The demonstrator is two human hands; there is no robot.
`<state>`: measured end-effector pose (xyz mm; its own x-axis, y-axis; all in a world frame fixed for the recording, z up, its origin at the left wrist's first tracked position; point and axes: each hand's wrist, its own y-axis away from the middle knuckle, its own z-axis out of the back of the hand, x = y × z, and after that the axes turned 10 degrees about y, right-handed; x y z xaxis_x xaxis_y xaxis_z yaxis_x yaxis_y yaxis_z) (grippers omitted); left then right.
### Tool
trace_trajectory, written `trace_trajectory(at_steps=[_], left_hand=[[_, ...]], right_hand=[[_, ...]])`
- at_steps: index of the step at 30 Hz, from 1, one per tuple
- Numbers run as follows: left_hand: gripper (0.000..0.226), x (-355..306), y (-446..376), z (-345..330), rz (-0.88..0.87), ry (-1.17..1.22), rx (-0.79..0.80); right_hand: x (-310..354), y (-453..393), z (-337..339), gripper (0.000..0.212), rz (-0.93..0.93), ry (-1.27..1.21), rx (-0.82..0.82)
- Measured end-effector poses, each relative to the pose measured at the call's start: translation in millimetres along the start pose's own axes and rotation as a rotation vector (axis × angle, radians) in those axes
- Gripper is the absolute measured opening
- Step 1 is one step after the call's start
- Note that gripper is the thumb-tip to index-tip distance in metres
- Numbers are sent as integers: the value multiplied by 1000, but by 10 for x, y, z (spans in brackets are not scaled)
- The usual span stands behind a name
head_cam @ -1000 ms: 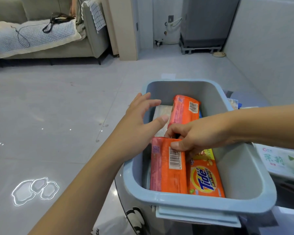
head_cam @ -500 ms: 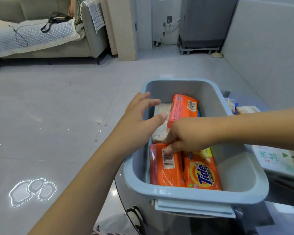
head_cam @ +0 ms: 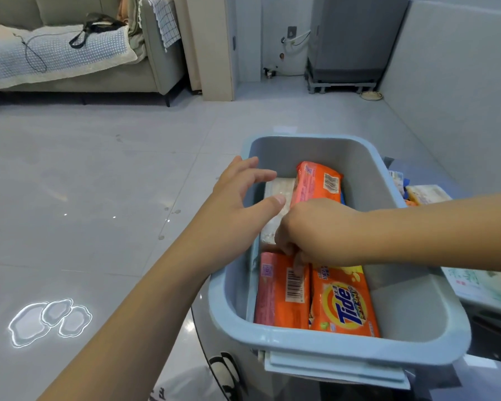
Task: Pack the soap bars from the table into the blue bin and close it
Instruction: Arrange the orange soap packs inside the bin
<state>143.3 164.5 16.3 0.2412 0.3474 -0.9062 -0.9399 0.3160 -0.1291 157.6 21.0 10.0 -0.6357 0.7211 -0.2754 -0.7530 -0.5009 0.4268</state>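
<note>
Soap bars in orange wrappers lie in the bin (head_cam: 344,347), which sits open on the counter (head_cam: 475,383) in front of us. Nearest us, two bars lie side by side, long axes running away from us: the barcode bar (head_cam: 281,293) on the left, the Tide bar (head_cam: 344,299) touching it on the right. Our right hand (head_cam: 315,227) reaches in from the right, fingers curled down onto the barcode bar's far end; we cannot tell whether this grip pinches or only presses. Our left hand (head_cam: 240,198) hovers open over the bin's left rim, holding nothing. Beyond lie a white bar (head_cam: 278,198) and a tilted third orange bar (head_cam: 315,183). More packets (head_cam: 425,193) wait on the counter to the right, nearer our right hand. Far off stands a sofa (head_cam: 78,53).
</note>
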Motion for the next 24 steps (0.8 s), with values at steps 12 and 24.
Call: trace_trajectory(at_steps=[12, 24], left_hand=[[51, 26, -7, -10, 121, 321, -79], [59, 110, 106, 17, 181, 417, -85]], right_hand=[[-5, -126, -26, 52, 99, 377, -340], [-81, -95, -17, 74, 94, 249, -389]])
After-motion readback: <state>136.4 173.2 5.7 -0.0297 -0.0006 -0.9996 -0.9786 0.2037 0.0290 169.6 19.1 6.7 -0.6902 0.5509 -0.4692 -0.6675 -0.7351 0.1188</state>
